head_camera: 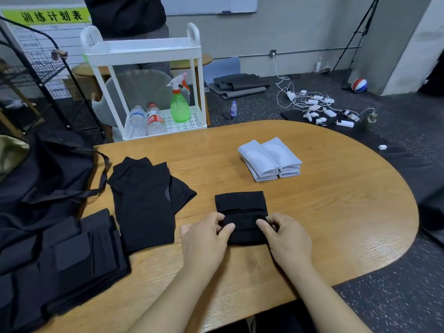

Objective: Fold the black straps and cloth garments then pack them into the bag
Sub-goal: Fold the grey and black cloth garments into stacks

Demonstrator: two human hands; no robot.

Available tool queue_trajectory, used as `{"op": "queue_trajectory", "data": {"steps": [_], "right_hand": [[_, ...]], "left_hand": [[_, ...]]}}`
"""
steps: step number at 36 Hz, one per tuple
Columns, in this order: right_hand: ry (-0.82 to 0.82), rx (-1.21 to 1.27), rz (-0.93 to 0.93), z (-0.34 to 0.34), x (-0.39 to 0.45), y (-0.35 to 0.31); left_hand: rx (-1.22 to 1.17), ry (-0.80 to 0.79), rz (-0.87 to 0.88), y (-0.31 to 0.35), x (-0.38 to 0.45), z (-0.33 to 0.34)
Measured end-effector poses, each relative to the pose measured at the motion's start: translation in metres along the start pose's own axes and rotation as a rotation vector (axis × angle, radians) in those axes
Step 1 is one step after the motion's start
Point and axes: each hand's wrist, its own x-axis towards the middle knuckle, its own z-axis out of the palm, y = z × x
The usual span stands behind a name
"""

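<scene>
In the upper left of the frame a green banner [51, 16] reads 训练计划表 above a white grid chart whose entries are too blurred to read. Below it, the white cart [144, 55] holds on its bottom shelf two clear water bottles [146, 121] — one with a red label, its print illegible — and a green spray bottle [179, 103].

At lower centre, on the wooden table [336, 212], lies a small folded black cloth [241, 210]. The left hand [204, 239] pinches its left edge with curled fingers, and the right hand [287, 236] pinches its right edge likewise.

To the left lie a larger black garment [144, 200] and, in the lower left corner, stacked black straps [72, 260]. A black bag [45, 174] slumps at the left edge. Two folded white cloths [270, 158] sit at centre right.
</scene>
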Motion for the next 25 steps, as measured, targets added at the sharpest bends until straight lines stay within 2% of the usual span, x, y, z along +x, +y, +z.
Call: {"op": "queue_trajectory", "data": {"steps": [5,9,15,18,20,23,25], "right_hand": [[0.039,-0.087,-0.002,0.000,0.000,-0.004],[0.076,-0.091,0.008,0.002,-0.001,-0.004],[0.151,-0.055,0.015,0.002,0.000,0.001],[0.218,0.048,-0.018,0.002,-0.001,0.003],[0.271,0.063,-0.088,0.002,-0.006,0.004],[0.347,-0.150,-0.376,0.003,-0.015,0.003],[0.257,-0.294,-0.588,0.007,-0.020,0.002]], "left_hand": [[0.097,0.018,0.021,0.000,0.003,0.002],[0.189,0.052,0.103,-0.001,0.000,-0.001],[0.096,0.070,0.143,-0.011,0.000,-0.001],[0.086,0.115,0.227,-0.013,-0.002,-0.002],[0.107,0.140,0.350,-0.012,-0.007,-0.002],[0.186,0.011,0.543,-0.013,-0.016,-0.002],[0.313,-0.093,0.623,-0.015,-0.018,-0.001]]}}
